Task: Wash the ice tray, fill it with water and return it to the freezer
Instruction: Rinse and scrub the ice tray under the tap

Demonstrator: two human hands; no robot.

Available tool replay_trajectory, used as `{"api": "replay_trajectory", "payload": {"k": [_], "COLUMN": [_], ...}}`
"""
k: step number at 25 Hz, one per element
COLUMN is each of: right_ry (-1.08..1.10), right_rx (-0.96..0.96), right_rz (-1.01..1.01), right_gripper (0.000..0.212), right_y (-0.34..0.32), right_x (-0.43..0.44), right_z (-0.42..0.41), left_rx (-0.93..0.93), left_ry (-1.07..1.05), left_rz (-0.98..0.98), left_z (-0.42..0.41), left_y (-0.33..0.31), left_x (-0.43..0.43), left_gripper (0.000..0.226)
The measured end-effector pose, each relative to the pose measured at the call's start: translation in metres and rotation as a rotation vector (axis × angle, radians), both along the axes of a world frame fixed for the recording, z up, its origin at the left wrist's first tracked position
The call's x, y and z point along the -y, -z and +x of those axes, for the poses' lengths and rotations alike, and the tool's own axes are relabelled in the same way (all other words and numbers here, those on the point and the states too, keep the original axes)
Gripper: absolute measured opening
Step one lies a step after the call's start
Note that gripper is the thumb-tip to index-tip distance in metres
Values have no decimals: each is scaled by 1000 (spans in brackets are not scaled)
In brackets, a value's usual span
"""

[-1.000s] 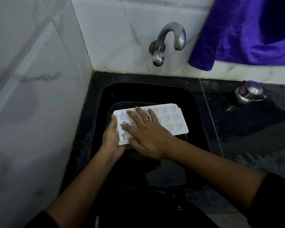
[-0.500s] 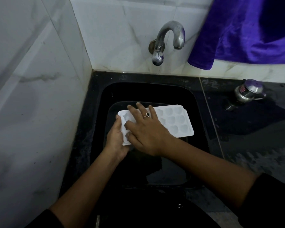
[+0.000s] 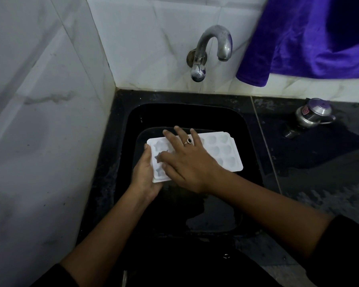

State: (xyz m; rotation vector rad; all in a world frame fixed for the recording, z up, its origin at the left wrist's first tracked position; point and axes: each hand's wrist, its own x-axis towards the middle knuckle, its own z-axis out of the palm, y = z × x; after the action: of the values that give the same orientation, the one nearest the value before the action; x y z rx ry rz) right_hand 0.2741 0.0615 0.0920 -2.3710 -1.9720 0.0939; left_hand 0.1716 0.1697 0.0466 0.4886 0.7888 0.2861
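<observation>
The white, grey-veined wall tiles are hard and glossy; a knock against them may crack a thin plastic rim. The black stone counter shows a mottled wet sheen, so an item set down there may slide. The black sink, rectangular with rounded corners, is dark enough to hide residue and water level. The plush purple cloth hangs near the spout and may soak up splash. The ice tray, white moulded plastic with star and rounded cells, lies inside the sink opening, below the tap. My left hand grips the tray's left short end, fingers curled beneath; a wet, smooth edge may slip from this single hold. My right hand lies flat on the cells, fingers spread and straight; heavy pressure may flex the tray. The curved metal tap shows no visible stream. My ring may scrape the plastic.
</observation>
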Motion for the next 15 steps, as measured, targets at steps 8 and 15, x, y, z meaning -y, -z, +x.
{"api": "replay_trajectory", "payload": {"k": [8,15], "right_ry": [21,-6], "right_rx": [4,6], "right_rz": [-4,3], "right_gripper": [47,49], "right_y": [0,1], "right_x": [-3,0], "right_z": [-2,2], "left_rx": [-38,-53], "left_ry": [5,17], "left_rz": [23,6], "left_z": [1,-1], "left_y": [1,0], "left_x": [2,1], "left_gripper": [64,64]}}
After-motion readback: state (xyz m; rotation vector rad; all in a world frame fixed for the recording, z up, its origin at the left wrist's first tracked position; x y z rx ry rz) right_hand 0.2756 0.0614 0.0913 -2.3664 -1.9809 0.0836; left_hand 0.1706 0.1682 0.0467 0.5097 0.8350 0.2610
